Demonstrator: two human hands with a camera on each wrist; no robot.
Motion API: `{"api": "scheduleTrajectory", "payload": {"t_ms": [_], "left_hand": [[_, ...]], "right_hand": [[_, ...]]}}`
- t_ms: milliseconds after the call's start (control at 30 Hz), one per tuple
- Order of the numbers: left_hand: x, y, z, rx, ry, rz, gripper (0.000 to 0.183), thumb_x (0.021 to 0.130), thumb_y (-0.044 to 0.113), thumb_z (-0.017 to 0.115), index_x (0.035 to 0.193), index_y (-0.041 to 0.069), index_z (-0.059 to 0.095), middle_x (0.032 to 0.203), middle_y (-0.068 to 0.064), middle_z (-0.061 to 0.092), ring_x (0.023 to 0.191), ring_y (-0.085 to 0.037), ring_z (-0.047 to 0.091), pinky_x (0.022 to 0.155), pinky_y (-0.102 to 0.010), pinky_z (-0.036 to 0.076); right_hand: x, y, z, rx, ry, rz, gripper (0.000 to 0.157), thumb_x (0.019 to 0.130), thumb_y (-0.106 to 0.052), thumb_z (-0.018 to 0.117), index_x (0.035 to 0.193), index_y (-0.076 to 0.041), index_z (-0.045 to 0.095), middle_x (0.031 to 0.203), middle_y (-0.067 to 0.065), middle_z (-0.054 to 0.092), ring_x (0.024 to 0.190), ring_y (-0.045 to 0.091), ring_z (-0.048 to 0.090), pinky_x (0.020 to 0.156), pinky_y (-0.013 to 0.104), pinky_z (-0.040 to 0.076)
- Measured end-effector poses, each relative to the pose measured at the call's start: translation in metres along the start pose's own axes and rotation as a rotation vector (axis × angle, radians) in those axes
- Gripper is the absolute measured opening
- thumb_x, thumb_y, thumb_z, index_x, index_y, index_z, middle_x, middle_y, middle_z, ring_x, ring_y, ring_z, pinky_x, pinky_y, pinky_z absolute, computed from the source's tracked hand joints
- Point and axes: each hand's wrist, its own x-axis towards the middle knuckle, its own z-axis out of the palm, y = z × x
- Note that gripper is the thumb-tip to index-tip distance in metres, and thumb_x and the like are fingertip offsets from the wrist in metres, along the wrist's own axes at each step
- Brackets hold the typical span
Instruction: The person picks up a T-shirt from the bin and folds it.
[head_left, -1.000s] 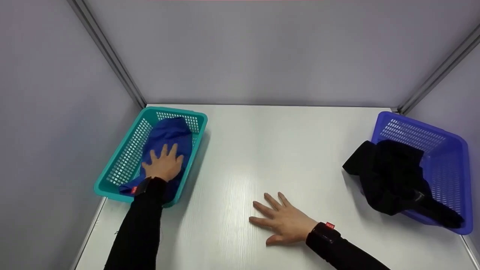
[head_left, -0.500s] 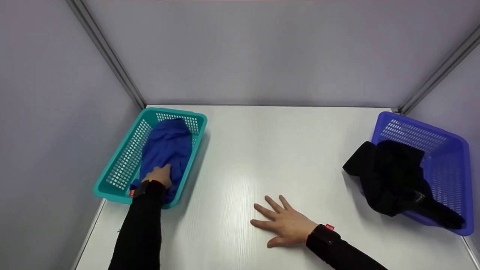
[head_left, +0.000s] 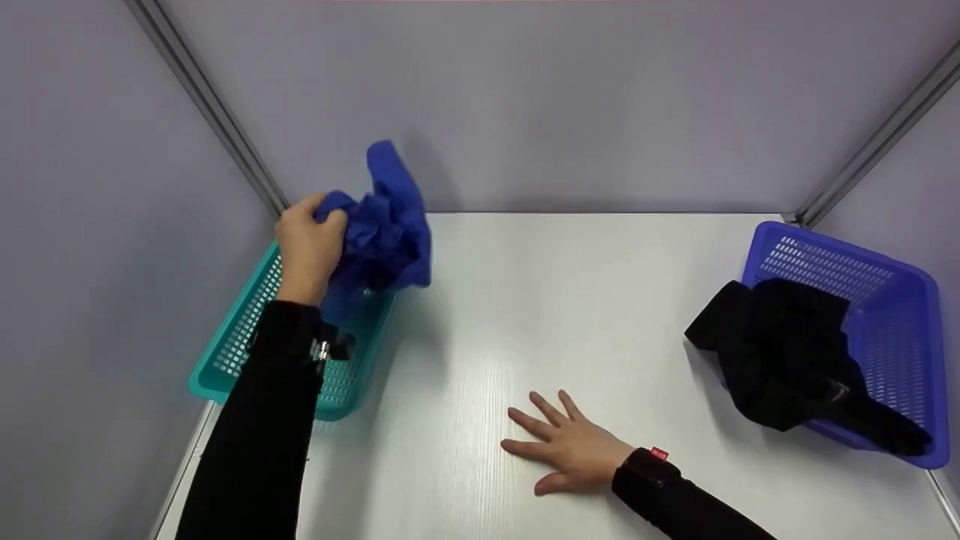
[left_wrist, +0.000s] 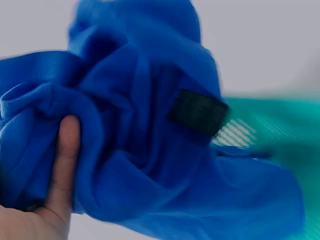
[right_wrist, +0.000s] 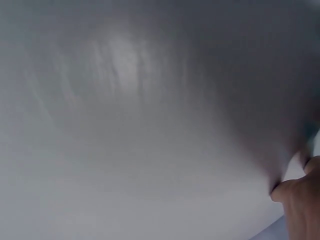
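Observation:
My left hand (head_left: 307, 251) grips a crumpled blue garment (head_left: 390, 225) and holds it raised above the teal basket (head_left: 341, 394). One fold of the cloth sticks upward, and other parts hang down over the basket. In the left wrist view, my thumb presses into the bunched fabric, and a dark label (left_wrist: 198, 112) shows on it. The garment's exact kind cannot be told from its folds. My right hand (head_left: 574, 450) rests on the white table with its fingers spread, touching no other thing; only part of it shows in the right wrist view.
On the right stands a purple-blue basket (head_left: 892, 277) with a black garment (head_left: 787, 352) draped over its near and left rims. Grey panels (head_left: 525, 105) enclose the white table (head_left: 540, 300) at the back and both sides.
My left hand first lay flat on the blue garment in the teal basket, then grasped it. Now the garment is lifted up and away from me. The right hand has hardly moved.

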Motion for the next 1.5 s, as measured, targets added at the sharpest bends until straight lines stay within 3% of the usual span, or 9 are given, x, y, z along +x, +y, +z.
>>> {"api": "scheduleTrajectory", "payload": {"t_ms": [167, 367, 500, 700, 1000, 1100, 1200, 1367, 1500], "left_hand": [[0.004, 0.079, 0.015, -0.312, 0.088, 0.250, 0.012, 0.091, 0.000, 0.057, 0.088, 0.002, 0.069, 0.081, 0.002, 0.056, 0.074, -0.010, 0.050, 0.069, -0.023, 0.041], [-0.014, 0.120, 0.059, -0.418, -0.054, 0.465, 0.020, 0.090, -0.002, 0.062, 0.107, -0.002, 0.074, 0.094, -0.007, 0.062, 0.087, -0.014, 0.055, 0.078, -0.026, 0.046], [-0.030, 0.101, 0.104, -0.367, -0.180, 0.400, 0.021, 0.092, 0.001, 0.064, 0.111, 0.000, 0.074, 0.096, -0.010, 0.061, 0.090, -0.019, 0.055, 0.081, -0.030, 0.047], [-0.063, 0.033, 0.161, -0.138, -0.439, 0.191, 0.019, 0.100, 0.015, 0.063, 0.112, 0.002, 0.071, 0.100, -0.011, 0.056, 0.094, -0.022, 0.052, 0.087, -0.037, 0.045], [-0.103, -0.039, 0.176, 0.139, -0.621, 0.047, 0.027, 0.103, 0.013, 0.058, 0.078, 0.010, 0.049, 0.076, -0.004, 0.049, 0.072, -0.022, 0.050, 0.067, -0.037, 0.041], [-0.105, -0.044, 0.172, 0.199, -0.596, 0.037, 0.019, 0.104, 0.017, 0.057, 0.087, 0.008, 0.058, 0.088, -0.011, 0.065, 0.086, -0.030, 0.064, 0.079, -0.045, 0.046], [-0.105, -0.039, 0.169, 0.231, -0.544, 0.052, 0.022, 0.106, 0.022, 0.055, 0.088, 0.009, 0.057, 0.092, -0.015, 0.069, 0.096, -0.036, 0.067, 0.092, -0.054, 0.037], [-0.110, -0.021, 0.167, 0.118, -0.493, 0.141, 0.035, 0.106, 0.022, 0.056, 0.076, 0.014, 0.040, 0.069, -0.001, 0.046, 0.073, -0.024, 0.054, 0.092, -0.050, 0.024], [-0.117, -0.006, 0.169, -0.030, -0.532, 0.166, 0.037, 0.106, 0.024, 0.057, 0.076, 0.015, 0.037, 0.069, 0.006, 0.032, 0.065, -0.014, 0.037, 0.087, -0.040, 0.022]], "right_hand": [[0.000, -0.001, -0.003, 0.023, 0.001, 0.003, 0.076, 0.093, -0.069, 0.052, 0.159, -0.036, 0.036, 0.169, 0.008, 0.023, 0.152, 0.049, 0.019, 0.110, 0.077, 0.021], [0.001, -0.003, -0.002, 0.025, 0.007, -0.006, 0.076, 0.093, -0.068, 0.053, 0.159, -0.034, 0.037, 0.169, 0.009, 0.024, 0.152, 0.049, 0.020, 0.110, 0.077, 0.022], [0.002, -0.002, 0.000, 0.022, 0.024, -0.019, 0.075, 0.093, -0.068, 0.052, 0.159, -0.034, 0.037, 0.168, 0.010, 0.026, 0.151, 0.049, 0.021, 0.110, 0.077, 0.022], [0.004, -0.002, 0.000, 0.052, 0.048, -0.029, 0.076, 0.092, -0.068, 0.054, 0.158, -0.034, 0.040, 0.167, 0.010, 0.028, 0.151, 0.050, 0.022, 0.108, 0.079, 0.021], [0.005, -0.004, -0.010, 0.046, -0.012, -0.006, 0.076, 0.092, -0.064, 0.058, 0.158, -0.033, 0.039, 0.168, 0.010, 0.025, 0.152, 0.049, 0.020, 0.110, 0.078, 0.021], [0.008, -0.002, -0.016, 0.011, 0.020, -0.006, 0.072, 0.093, -0.059, 0.061, 0.156, -0.027, 0.044, 0.165, 0.012, 0.033, 0.149, 0.047, 0.030, 0.109, 0.074, 0.029], [0.013, 0.005, -0.021, -0.045, 0.219, 0.058, 0.061, 0.094, -0.040, 0.070, 0.148, -0.015, 0.054, 0.146, 0.014, 0.058, 0.131, 0.038, 0.057, 0.104, 0.059, 0.046], [0.021, 0.024, -0.026, 0.010, 0.611, 0.408, 0.061, 0.087, -0.017, 0.081, 0.142, -0.006, 0.056, 0.089, 0.010, 0.075, 0.080, 0.029, 0.072, 0.072, 0.045, 0.058], [0.025, 0.035, -0.027, 0.292, 0.556, 0.605, 0.084, 0.085, -0.023, 0.084, 0.155, -0.007, 0.039, 0.135, 0.024, 0.061, 0.122, 0.048, 0.059, 0.100, 0.060, 0.047]]}}
